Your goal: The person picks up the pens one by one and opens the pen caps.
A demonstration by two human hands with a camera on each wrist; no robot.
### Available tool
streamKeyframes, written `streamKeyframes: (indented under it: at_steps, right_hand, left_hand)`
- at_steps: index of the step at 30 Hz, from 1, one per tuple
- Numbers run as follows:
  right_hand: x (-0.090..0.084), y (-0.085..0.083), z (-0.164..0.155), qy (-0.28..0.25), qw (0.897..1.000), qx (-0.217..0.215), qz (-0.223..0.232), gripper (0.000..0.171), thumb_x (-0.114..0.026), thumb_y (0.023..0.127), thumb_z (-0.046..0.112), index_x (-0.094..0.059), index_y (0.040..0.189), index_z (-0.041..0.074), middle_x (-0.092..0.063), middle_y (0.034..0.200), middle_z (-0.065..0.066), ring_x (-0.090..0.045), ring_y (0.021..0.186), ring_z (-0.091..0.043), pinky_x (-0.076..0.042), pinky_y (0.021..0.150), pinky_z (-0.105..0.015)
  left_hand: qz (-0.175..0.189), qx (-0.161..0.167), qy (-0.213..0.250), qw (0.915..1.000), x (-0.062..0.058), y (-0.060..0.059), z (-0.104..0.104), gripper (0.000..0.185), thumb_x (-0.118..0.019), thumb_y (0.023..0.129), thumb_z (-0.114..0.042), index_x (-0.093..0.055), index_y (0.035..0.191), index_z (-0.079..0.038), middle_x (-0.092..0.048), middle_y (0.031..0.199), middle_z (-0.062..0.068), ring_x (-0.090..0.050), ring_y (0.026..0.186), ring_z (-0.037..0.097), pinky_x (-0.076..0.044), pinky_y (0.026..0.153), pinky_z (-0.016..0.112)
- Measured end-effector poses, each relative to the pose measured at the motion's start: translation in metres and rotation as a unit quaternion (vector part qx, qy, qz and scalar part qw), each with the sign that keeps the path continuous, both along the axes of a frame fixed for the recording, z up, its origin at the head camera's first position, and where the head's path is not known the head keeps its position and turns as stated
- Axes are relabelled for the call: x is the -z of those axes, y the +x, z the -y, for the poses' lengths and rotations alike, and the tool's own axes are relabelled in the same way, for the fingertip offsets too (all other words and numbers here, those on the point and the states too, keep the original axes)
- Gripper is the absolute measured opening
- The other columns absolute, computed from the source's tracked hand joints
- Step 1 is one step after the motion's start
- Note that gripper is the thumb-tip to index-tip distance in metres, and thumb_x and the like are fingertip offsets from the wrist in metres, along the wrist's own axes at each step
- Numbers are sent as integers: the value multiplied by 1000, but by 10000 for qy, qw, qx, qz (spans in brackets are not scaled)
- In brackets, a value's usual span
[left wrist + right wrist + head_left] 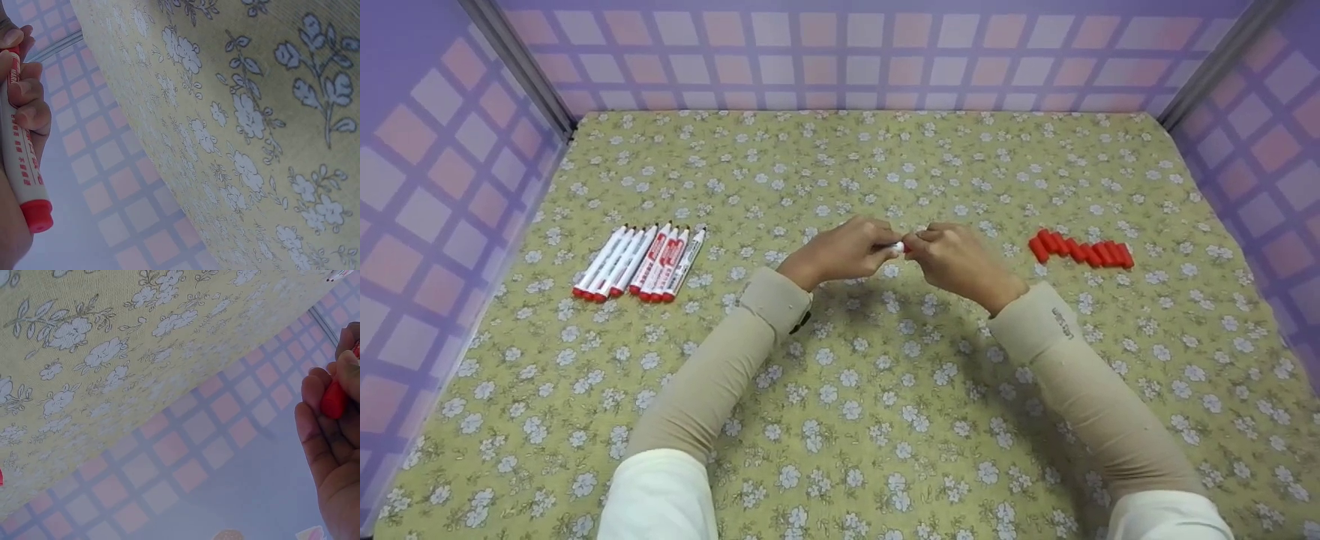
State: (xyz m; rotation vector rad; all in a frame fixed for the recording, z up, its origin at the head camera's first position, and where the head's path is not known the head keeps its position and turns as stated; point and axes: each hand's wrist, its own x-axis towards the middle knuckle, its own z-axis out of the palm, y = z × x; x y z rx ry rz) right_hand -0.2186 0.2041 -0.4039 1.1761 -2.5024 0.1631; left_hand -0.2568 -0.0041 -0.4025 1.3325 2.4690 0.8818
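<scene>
Over the middle of the cloth, my left hand grips a white marker with red print and a red end plug. Its fingers curl round the barrel in the left wrist view. My right hand meets it at the marker's other end and pinches a red cap between thumb and fingers. Cap and barrel are in line; whether the cap is fully seated is hidden by the fingers. In the head view only a short white piece of the marker shows between the hands.
A row of several white markers with red ends lies at the left, their dark tips pointing away. Several loose red caps lie in a row at the right. Checkered panels wall the flowered cloth at the back and sides.
</scene>
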Motion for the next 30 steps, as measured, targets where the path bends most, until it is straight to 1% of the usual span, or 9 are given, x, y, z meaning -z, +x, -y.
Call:
streamKeyframes:
  at_steps: [8,13,16,20,24,30]
  right_hand:
    - [1,0,-1,-29,9999,29,134,6,-63,91,4,-68,93,2,-71,76,-12,-61,61,-23,-52,59,-34]
    - [0,0,-2,-65,9999,14,145,5,-63,91,4,-68,89,2,-70,75,-12,-61,60,-24,-52,58,-35]
    - [-1,-1,-2,-83,9998,62,164,6,-64,91,5,-67,86,2,-71,75,-13,-61,61,-25,-53,58,-35]
    - [-2,-2,-3,-111,9995,149,252,6,-64,91,6,-66,86,2,-72,78,-13,-64,64,-26,-54,60,-36]
    - [-3,-2,-4,-76,9992,181,356,7,-63,92,7,-67,88,2,-73,81,-13,-66,67,-27,-56,62,-36]
    - [-2,-1,-6,-78,9985,223,489,7,-64,91,7,-66,87,2,-72,80,-12,-65,66,-27,-56,62,-37]
  left_hand:
    - [-60,-19,-49,10000,2,1,0,30,-47,102,-20,-67,121,-8,-64,99,9,-51,77,16,-43,70,30]
    - [14,-98,-83,9999,3,2,2,31,-47,102,-20,-65,124,-8,-65,104,9,-53,80,16,-44,71,31]
    - [12,-148,-134,9998,3,2,4,32,-47,102,-20,-64,126,-7,-63,101,9,-51,79,17,-44,71,32]
    - [-38,-249,-222,9994,4,2,8,31,-47,102,-20,-65,124,-7,-61,97,9,-49,78,18,-43,71,32]
    - [-95,-420,-288,9987,6,1,14,30,-48,101,-19,-65,122,-4,-61,98,9,-49,78,17,-44,71,33]
    - [-124,-838,-293,9960,12,-1,28,29,-47,102,-18,-64,120,-3,-59,97,9,-47,76,18,-41,69,33]
